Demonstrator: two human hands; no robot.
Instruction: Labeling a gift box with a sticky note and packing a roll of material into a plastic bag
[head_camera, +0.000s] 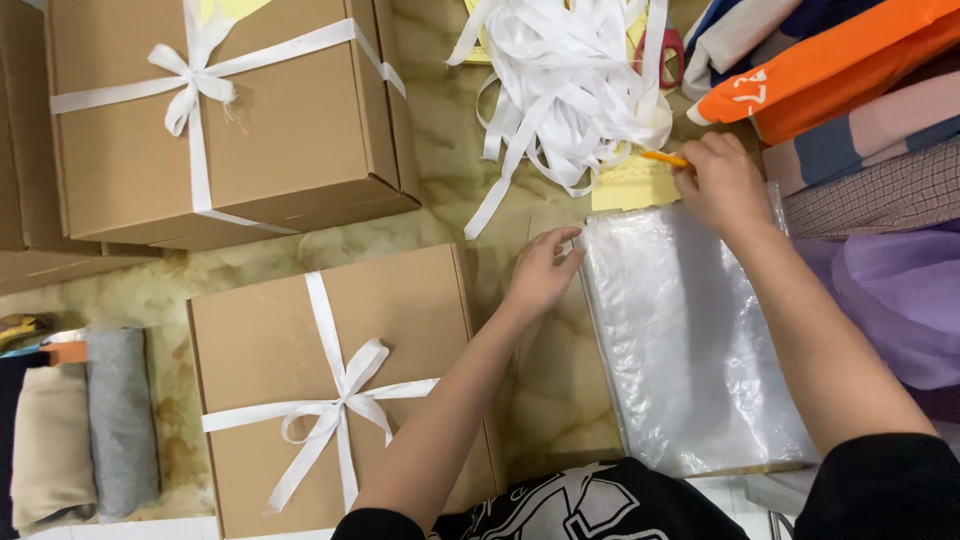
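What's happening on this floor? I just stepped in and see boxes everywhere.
A person is bent over a stack of clear plastic bags. The left hand touches its upper left edge; the right hand holds a small orange tool at the top. Two ribbon-tied cardboard boxes and a heap of white ribbon lie nearby.

Beige marbled stone floor (450, 165) is carrying two ribbon-tied brown cardboard boxes (330, 390), a clear plastic bag stack (690, 340), a loose white ribbon pile (565, 85).

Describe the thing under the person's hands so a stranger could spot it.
On the marbled floor, right of the nearer ribbon-tied brown cardboard box, lies a stack of clear plastic bags. The left hand and right hand touch its top edge; it alone is see-through and crinkly.
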